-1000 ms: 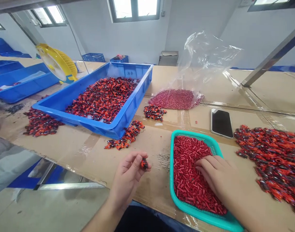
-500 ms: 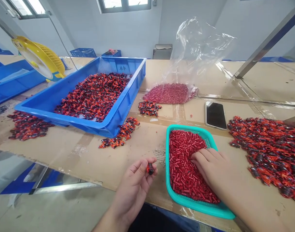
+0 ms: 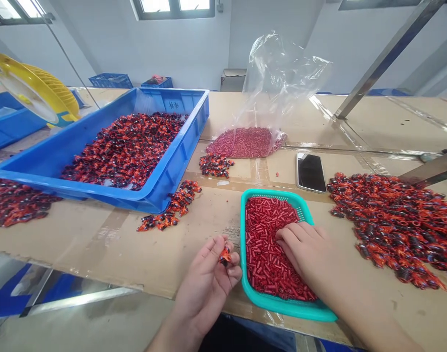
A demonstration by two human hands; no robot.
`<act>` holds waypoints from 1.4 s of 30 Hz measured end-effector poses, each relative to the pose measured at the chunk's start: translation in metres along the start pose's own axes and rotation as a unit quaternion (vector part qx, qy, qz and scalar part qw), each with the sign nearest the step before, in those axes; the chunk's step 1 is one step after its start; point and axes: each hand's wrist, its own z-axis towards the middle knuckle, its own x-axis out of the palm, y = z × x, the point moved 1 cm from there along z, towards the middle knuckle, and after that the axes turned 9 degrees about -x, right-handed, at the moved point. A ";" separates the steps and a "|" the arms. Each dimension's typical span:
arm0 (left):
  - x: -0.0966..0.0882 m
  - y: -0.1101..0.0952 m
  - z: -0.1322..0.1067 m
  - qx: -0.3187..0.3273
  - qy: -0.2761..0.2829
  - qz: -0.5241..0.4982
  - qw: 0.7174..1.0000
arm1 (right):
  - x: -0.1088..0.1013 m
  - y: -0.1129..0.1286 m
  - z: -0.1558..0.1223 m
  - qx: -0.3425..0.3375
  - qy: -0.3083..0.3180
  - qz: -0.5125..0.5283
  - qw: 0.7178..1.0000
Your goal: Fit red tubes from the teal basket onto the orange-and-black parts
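Observation:
My left hand (image 3: 211,276) is closed in a pinch on a small orange-and-black plastic part (image 3: 225,256), held just left of the green basket. The green basket (image 3: 244,264) is filled with short red tubes (image 3: 267,244). My right hand (image 3: 306,247) reaches over the basket's right rim, its curled fingertips down among the tubes. Whatever those fingertips grip is hidden by the hand. Several more orange-and-black parts (image 3: 172,208) lie loose on the table between the blue tray and my left hand.
A blue tray (image 3: 179,168) of orange-and-black parts stands left, near a yellow fan (image 3: 43,90). A clear bag of red tubes (image 3: 245,143) sits behind the basket. A phone (image 3: 310,172) and a large pile of parts (image 3: 395,225) lie right. A metal post (image 3: 388,58) rises behind.
The view has turned slightly right, shifting the scene leftward. The part in my left hand has tipped so its orange side shows. My right hand stays in the basket among the tubes.

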 end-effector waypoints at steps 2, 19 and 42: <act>0.001 -0.002 -0.001 0.002 -0.020 -0.004 1.000 | -0.002 0.001 0.002 -0.001 -0.007 0.009 1.000; -0.006 -0.018 0.003 0.047 -0.086 -0.020 0.995 | -0.016 0.005 0.006 0.008 0.013 0.156 0.988; 0.075 -0.063 0.048 0.039 0.048 0.105 0.993 | -0.039 -0.006 0.041 0.015 -0.145 0.289 0.946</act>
